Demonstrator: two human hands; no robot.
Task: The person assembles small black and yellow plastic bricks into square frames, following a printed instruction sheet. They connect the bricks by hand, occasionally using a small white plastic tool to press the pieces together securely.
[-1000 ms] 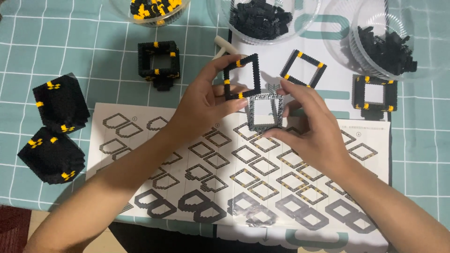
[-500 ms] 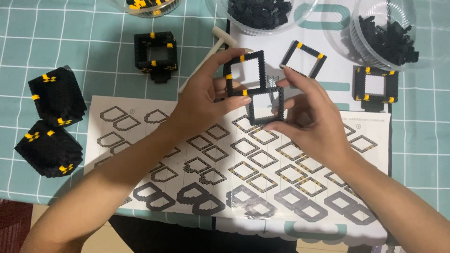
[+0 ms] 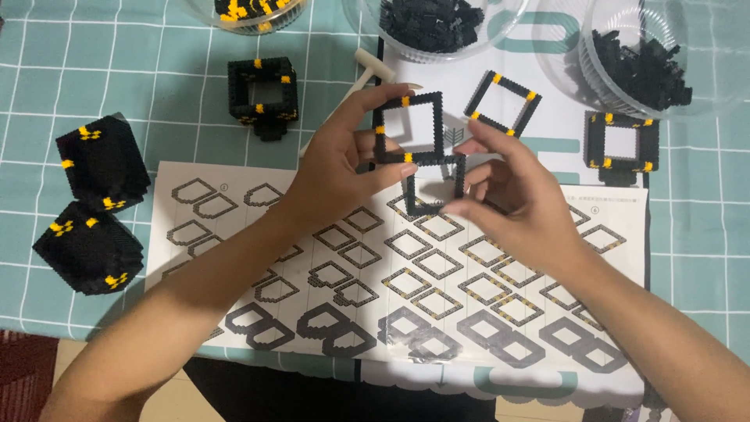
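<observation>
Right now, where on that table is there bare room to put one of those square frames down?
Bare checked cloth lies between the two black cubes and the small hollow block. More shows on the right, below the square block. The top edge is crowded with clear bowls, and the instruction sheet fills the middle.

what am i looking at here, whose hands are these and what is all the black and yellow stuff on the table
The picture comes from a camera worn on a person's head, looking down at their own two bare hands over a table with a teal checked cloth. The left hand holds a square black frame of tiny bricks with yellow corners. The right hand holds a second, plain black square frame that touches the first one. Under the hands lies a white instruction sheet printed with square outlines. Around it are two solid black brick cubes with yellow spots, more finished frames, a small pale hammer, and clear round tubs of loose black bricks.
</observation>
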